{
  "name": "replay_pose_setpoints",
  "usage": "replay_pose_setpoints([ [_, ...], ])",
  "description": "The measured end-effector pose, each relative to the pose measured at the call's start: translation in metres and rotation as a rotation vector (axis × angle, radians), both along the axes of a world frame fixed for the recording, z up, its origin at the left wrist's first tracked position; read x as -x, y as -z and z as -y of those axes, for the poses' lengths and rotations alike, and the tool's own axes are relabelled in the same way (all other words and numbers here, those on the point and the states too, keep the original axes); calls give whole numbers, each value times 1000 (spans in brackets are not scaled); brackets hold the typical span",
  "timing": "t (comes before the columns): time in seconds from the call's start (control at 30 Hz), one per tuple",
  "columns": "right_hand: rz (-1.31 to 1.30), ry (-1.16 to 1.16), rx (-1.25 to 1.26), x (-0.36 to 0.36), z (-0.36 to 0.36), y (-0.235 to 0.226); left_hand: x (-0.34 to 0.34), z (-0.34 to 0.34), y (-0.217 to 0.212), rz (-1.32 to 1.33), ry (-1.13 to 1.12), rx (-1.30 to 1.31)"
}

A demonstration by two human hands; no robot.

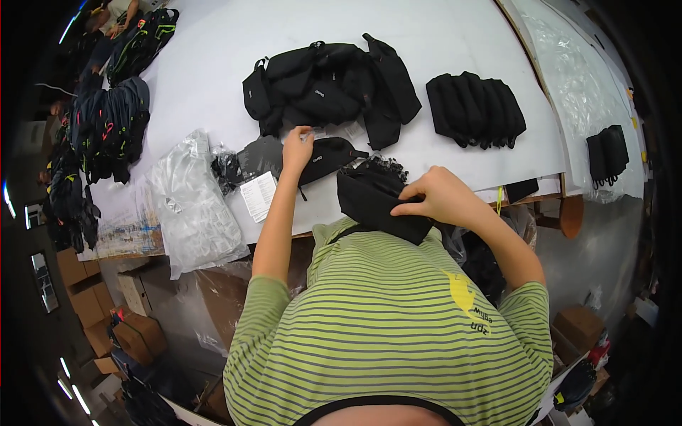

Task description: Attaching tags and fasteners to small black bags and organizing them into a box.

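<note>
My right hand point(442, 197) pinches the edge of a black fabric pouch point(376, 202) between thumb and fingers. This pouch lies at the table's front edge, against my striped shirt. My left hand point(298, 149) reaches farther forward, its fingertips closed together beside the near side of a heap of black bags point(330, 89). Whatever is between those fingertips is too small to make out. Just right of the left wrist lies a flat black waist bag point(328, 159) with a small pale mark. A white printed sheet point(258, 197) lies left of my left forearm.
A stack of clear plastic bags point(193, 206) hangs over the front edge. Folded black pouches point(476, 110) lie in a row at right, with another black bundle point(607, 155) beyond. Dark backpacks point(112, 128) line the left side, where another person point(119, 15) stands far off.
</note>
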State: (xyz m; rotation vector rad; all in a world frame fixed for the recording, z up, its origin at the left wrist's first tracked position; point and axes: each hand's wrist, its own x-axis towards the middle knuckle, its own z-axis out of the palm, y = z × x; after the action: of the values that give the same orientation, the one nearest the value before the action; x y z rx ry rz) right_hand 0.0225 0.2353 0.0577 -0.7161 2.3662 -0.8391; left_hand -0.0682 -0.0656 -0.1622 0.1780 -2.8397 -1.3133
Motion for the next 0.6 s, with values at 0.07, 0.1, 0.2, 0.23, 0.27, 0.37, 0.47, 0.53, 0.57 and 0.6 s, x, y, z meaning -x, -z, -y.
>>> replay_pose_setpoints([
  [0.07, -1, 61, 3, -5, -6, 0, 13, 3, 25, 26, 14, 244],
  [0.1, -58, 101, 45, -7, -8, 0, 18, 3, 30, 50, 14, 491],
  [0.2, -151, 171, 72, -10, -14, 1, 26, 11, 32, 104, 120, 569],
  [0.23, -185, 189, 63, -10, -15, 2, 26, 13, 31, 104, 125, 566],
  [0.27, -186, 190, 62, -10, -15, 3, 24, 18, 30, 84, 157, 552],
  [0.37, -354, 165, 81, -8, -13, 7, 17, 23, 19, -31, 90, 388],
  [0.47, -439, 150, 13, 0, -7, 12, 7, -8, -53, -272, -101, 4],
  [0.53, -633, 21, -40, 7, -3, 13, -17, -44, -133, -457, -180, -323],
  [0.57, -631, 11, -34, 8, 0, 13, -32, -57, -164, -505, -152, -416],
  [0.6, -652, -13, -39, 10, 3, 14, -43, -62, -178, -648, -2, -267],
])
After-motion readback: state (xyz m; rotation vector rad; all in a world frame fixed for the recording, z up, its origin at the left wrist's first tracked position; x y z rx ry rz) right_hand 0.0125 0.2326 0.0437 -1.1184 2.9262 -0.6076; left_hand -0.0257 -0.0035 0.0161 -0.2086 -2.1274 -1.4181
